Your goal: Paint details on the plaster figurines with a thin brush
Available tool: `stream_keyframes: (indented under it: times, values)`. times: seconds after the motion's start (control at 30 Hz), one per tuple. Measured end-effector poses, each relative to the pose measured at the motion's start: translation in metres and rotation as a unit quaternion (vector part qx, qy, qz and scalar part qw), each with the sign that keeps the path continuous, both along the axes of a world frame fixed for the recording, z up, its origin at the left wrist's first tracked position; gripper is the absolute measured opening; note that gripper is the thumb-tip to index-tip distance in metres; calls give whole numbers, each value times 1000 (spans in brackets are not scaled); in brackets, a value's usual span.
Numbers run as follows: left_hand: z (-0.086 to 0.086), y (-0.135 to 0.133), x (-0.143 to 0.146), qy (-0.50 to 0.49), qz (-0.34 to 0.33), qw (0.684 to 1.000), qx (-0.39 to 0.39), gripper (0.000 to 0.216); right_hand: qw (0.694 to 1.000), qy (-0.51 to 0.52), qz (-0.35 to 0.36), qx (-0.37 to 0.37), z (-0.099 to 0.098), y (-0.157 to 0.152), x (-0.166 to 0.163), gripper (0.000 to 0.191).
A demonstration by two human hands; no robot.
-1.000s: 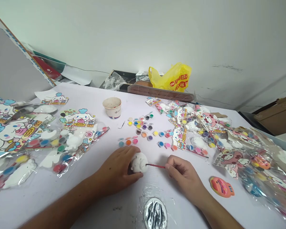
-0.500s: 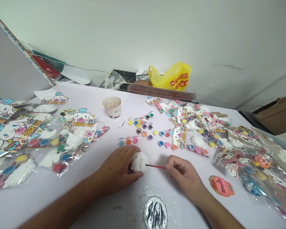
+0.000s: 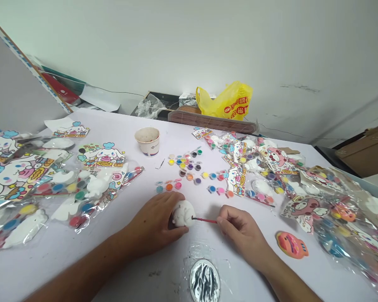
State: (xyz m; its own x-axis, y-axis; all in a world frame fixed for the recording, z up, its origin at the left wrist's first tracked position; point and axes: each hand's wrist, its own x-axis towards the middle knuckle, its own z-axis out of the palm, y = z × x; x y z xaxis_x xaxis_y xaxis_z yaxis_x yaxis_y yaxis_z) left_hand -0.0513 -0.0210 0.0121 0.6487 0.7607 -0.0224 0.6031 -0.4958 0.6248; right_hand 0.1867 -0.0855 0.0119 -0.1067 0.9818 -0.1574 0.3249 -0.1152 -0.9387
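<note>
Figurine (image 3: 184, 213), small, white and rounded, with raised details on top, appears to rest on a pale tabletop (image 3: 135, 272), near the middle and close to the person. Its chalky, matte look suggests plaster or something similar: probably light, rigid, and apt to chip if knocked or squeezed hard. A dry surface like that should give the skin fair purchase rather than slide. The rounded sides seem the best place to take hold, leaving the raised details uncovered.

That is how the left grip (image 3: 156, 220) has it: a bare hand reaching in from the lower left, back of the hand upward, fingers curled around the far side and thumb along the near side, closed on the piece.

The right grip (image 3: 239, 230), reaching in from the lower right, pinches a thin red paintbrush (image 3: 206, 220) between thumb and forefinger, the other fingers tucked in. The brush looks light and stiff and points left, almost level. Its dark tip is at the figurine's right part; whether it touches is too fine to tell.

Small paint pots (image 3: 169, 187) stand beyond the hands, and a paper cup (image 3: 149, 147) farther back.
</note>
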Motion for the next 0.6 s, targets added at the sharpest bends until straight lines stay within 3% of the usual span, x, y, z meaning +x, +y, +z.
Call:
stream_keyframes:
  times: [0.6]
  values:
    - [-1,-1,-1,1,-2,1000,4,45,1000,2,1,-1,0,2,0,35]
